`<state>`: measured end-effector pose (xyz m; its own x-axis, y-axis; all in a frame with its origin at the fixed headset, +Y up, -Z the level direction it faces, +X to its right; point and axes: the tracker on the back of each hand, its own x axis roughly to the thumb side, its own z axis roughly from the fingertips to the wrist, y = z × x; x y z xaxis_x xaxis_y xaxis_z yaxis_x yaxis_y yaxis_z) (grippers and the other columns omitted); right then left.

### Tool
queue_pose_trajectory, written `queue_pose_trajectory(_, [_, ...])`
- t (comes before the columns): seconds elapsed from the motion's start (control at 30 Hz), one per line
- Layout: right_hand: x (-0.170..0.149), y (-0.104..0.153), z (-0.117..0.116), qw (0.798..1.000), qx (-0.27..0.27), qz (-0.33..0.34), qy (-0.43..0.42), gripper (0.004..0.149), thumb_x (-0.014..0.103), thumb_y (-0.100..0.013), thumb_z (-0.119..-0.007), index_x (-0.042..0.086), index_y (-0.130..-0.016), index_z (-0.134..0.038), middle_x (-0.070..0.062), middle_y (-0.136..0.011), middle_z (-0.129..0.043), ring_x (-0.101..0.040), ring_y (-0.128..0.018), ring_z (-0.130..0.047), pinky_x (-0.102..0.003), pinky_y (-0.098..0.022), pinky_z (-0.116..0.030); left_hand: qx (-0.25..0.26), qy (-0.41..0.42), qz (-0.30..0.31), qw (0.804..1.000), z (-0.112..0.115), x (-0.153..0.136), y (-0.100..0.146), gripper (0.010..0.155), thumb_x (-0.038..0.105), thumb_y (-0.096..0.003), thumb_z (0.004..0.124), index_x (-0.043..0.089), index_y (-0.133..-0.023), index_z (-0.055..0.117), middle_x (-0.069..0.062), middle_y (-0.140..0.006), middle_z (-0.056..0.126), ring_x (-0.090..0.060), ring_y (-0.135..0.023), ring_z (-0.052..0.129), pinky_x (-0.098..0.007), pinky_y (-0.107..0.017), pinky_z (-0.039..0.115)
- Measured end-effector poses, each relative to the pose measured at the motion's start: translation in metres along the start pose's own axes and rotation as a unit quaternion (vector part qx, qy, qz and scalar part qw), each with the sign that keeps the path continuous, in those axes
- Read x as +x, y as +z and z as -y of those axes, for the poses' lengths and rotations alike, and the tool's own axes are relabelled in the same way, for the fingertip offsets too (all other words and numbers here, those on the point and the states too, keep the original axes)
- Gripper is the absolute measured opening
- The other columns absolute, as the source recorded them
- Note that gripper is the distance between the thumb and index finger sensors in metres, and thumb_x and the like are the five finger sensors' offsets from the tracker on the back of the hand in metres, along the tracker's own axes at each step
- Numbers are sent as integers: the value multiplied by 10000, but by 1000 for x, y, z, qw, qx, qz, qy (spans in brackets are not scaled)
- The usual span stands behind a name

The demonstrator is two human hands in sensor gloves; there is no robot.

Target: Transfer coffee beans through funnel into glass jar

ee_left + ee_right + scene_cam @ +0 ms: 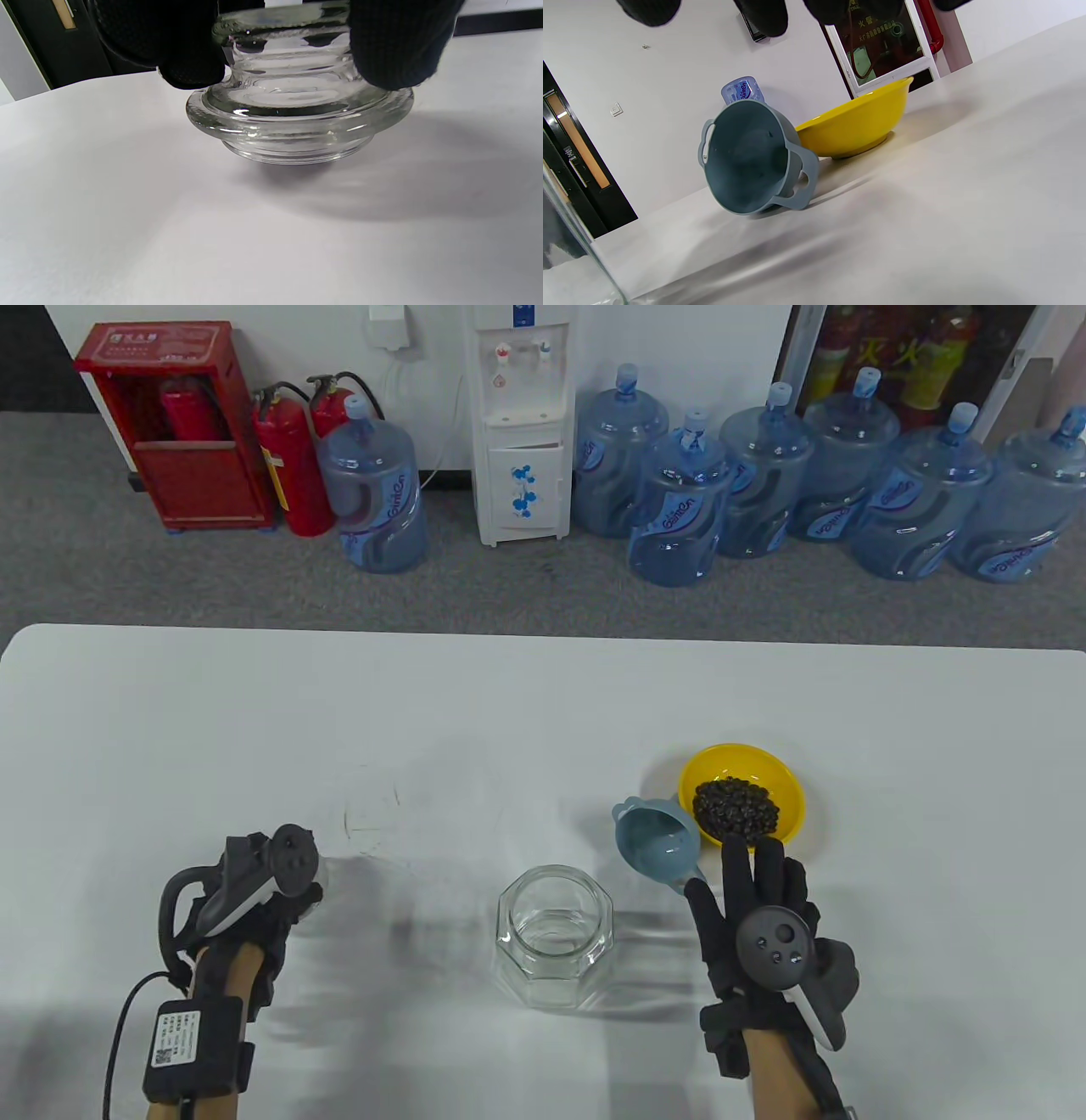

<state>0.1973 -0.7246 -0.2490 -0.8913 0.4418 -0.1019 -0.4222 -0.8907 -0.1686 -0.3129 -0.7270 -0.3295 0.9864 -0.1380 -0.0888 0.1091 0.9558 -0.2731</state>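
Note:
An open glass jar [554, 935] stands at the table's front middle; its wall shows at the right wrist view's lower left [568, 237]. A blue funnel [657, 840] [746, 156] lies on its side beside a yellow bowl [789, 780] [857, 123] of coffee beans [736, 810]. My right hand [730, 869] is open and empty, its fingers stretched out just short of the funnel; its fingertips [763, 17] hang at the top of the right wrist view. My left hand [280, 899] grips the glass jar lid [297, 118] by its top, at or just above the table.
The white table [254, 729] ends at its far edge along the grey carpet. Water bottles [679, 509], a dispenser [522, 424] and fire extinguishers [293, 466] stand on the floor beyond. A cable [119, 1035] runs from the left wrist.

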Motion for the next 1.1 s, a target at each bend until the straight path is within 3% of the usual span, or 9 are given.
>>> queue_pose_trajectory(0.43, [-1,0,0,1000,-2,-2,2,725,657,-663,-475,263,-1261,-365,-189,-1296,-219,-511,-1143,-268,-738,-737,-342,-23,12,-7,1000,12,-7,-6,681,528,-513,805,400,-1112,508,-167,-1172,577,-432,-933,819,-624,-698,676])
queue_pose_trajectory(0.53, [-1,0,1,1000,-2,-2,1,730,660,-660,-479,262,-1261,-364,-189,-1296,-221,-510,-1142,-271,-738,-737,-344,-31,-15,-13,999,11,-6,-4,709,576,-507,756,407,-1130,464,-137,-1183,562,-390,-981,785,-642,-750,589])
queue_pose_trajectory(0.67, [-1,0,1,1000,-2,-5,-1,693,614,-676,-554,274,-1254,-378,-187,-1295,-230,-508,-1142,-281,-733,-741,-350,46,-27,-8,999,-4,-2,8,756,652,-486,695,387,-1147,439,-106,-1193,557,-369,-1043,738,-644,-759,577])
queue_pose_trajectory(0.87, [-3,-1,2,1000,-4,-17,-3,657,517,-681,-672,300,-1236,-393,-171,-1290,-258,-495,-1142,-317,-717,-754,-385,172,35,20,984,-50,31,47,737,643,-522,633,366,-1163,400,-103,-1236,473,-422,-1144,578,-644,-782,514])
queue_pose_trajectory(1.0, [-3,-1,2,1000,-3,-20,-4,654,495,-681,-686,293,-1233,-398,-170,-1288,-273,-491,-1142,-334,-715,-753,-400,219,122,58,966,-67,61,72,736,649,-532,601,373,-1171,363,-93,-1259,383,-438,-1180,444,-657,-792,431])
queue_pose_trajectory(1.1, [-4,-1,1,1000,-1,-27,-2,627,429,-681,-703,288,-1223,-421,-167,-1285,-303,-490,-1138,-372,-706,-755,-427,225,142,72,961,-63,80,79,736,657,-534,582,380,-1172,342,-86,-1265,316,-431,-1191,360,-679,-783,360])
